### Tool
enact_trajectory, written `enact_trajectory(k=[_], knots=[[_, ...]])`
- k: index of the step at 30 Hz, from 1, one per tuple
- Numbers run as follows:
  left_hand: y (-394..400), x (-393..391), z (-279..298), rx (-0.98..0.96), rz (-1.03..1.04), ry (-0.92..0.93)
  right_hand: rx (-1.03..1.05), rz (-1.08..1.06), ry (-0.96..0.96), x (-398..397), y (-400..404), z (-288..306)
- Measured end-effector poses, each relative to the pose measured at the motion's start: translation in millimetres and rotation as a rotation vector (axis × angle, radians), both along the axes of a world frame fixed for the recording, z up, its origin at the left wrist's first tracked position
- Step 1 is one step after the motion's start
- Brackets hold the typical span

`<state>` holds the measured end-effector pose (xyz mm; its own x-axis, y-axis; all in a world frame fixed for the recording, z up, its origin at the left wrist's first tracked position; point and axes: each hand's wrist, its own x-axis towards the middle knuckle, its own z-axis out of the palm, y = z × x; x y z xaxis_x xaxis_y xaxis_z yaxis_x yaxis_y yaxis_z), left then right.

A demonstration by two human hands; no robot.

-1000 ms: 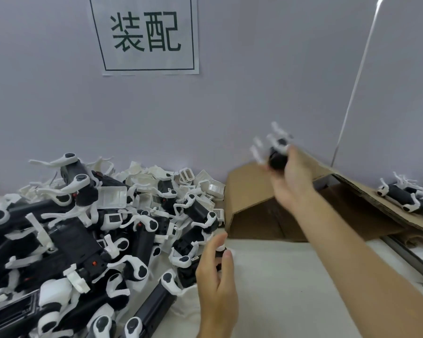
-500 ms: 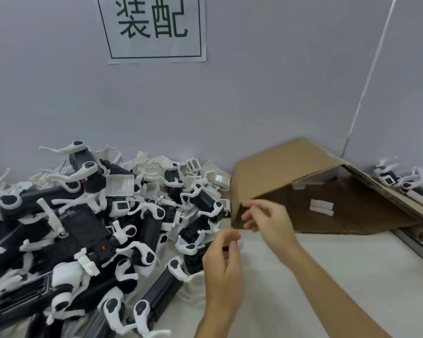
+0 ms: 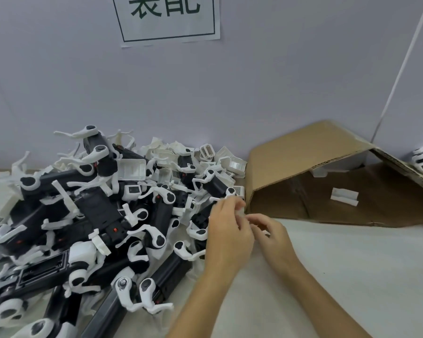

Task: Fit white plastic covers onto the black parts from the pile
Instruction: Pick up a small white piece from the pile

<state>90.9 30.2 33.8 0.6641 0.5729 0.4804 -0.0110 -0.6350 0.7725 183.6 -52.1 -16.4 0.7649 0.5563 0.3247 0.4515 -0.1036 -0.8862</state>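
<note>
Right hand point(image 3: 275, 234) back from box point(image 3: 303, 154), empty-looking, fingers curled; joins left hand point(image 3: 230, 230) pinching small white cover point(image 3: 241, 212) beside pile point(image 3: 95, 215). Next fitting starts.

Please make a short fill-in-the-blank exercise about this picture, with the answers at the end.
1. The pile of black and white parts lies to the ____ of the hands.
2. The open box is made of ____.
3. A paper sign hangs on the ____.
4. A small ____ piece lies inside the box.

Answers: left; cardboard; wall; white
</note>
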Motion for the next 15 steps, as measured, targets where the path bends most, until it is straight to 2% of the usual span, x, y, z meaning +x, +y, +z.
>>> enact_trajectory(k=[6,11,15], knots=[[26.7,6.6,2.7,0.214,0.081,0.211,0.017,0.143,-0.054,-7.9,-0.3,-0.1],[11.1,3.1,-9.0,0.572,0.164,0.028,0.120,0.074,-0.071,-7.1,0.6,0.0],[10.9,2.1,-15.3,0.593,0.148,0.122,0.302,-0.061,-0.002,-2.4,-1.5,-0.9]])
